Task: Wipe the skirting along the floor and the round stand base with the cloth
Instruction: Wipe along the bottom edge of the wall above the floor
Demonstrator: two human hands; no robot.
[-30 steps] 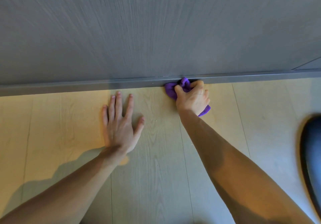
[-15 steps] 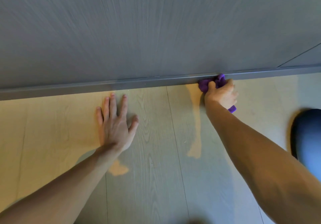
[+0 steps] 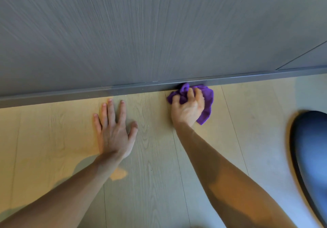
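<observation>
A dark grey skirting point(image 3: 88, 94) runs along the foot of the grey wall, from left to right across the view. My right hand point(image 3: 188, 109) grips a bunched purple cloth point(image 3: 207, 100) and presses its top edge against the skirting. My left hand point(image 3: 114, 130) lies flat on the pale wood floor with fingers spread, just short of the skirting and left of the cloth. The round dark stand base point(image 3: 313, 155) lies on the floor at the right edge, partly cut off by the frame.
Grey wood-grain wall panels point(image 3: 159, 33) fill the top half, with a panel seam at the far right. Pale plank flooring point(image 3: 238, 121) stretches between my right arm and the stand base.
My right hand slid the cloth right along the skirting, then back left a little. My left hand stayed planted on the floor.
</observation>
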